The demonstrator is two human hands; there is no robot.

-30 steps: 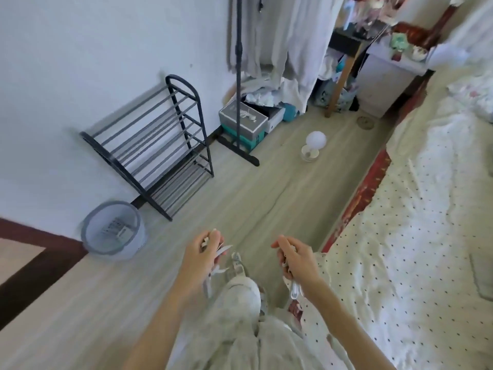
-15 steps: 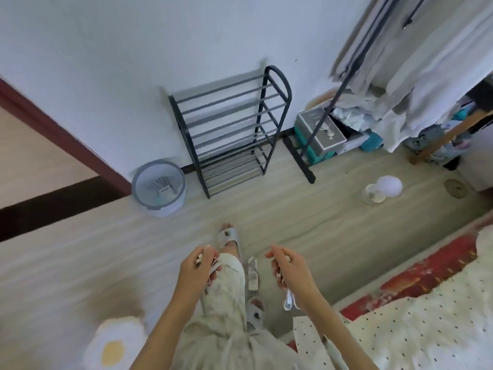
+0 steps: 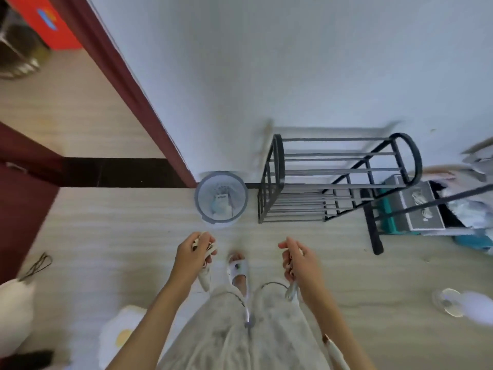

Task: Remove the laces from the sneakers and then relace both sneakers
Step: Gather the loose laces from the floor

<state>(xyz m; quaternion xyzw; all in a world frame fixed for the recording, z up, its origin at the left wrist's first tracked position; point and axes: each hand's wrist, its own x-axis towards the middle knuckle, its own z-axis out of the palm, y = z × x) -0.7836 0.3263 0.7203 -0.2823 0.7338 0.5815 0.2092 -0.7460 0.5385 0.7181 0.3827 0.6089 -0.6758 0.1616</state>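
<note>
Two hands (image 3: 193,252) (image 3: 300,260), one bin (image 3: 221,196), one shoe rack (image 3: 338,177), one slipper (image 3: 238,268).

The floor (image 3: 133,236) looked like pale matt wood grain; the shoe rack (image 3: 338,177) was dark painted metal, the bin (image 3: 221,197) smooth grey plastic, the trousers (image 3: 240,337) soft cloth.

A black metal shoe rack (image 3: 338,177) stands against a pale, evenly lit wall (image 3: 266,62) on a light wood-grain floor (image 3: 120,236). Just left of the rack sits a round grey waste bin (image 3: 221,196), touching the wall's foot. Farther left, a dark red door frame (image 3: 120,76) opens onto another room. Right of the rack lie a grey box (image 3: 422,206) and heaped clothing, with a small white fan (image 3: 464,307) nearer on the floor.
</note>
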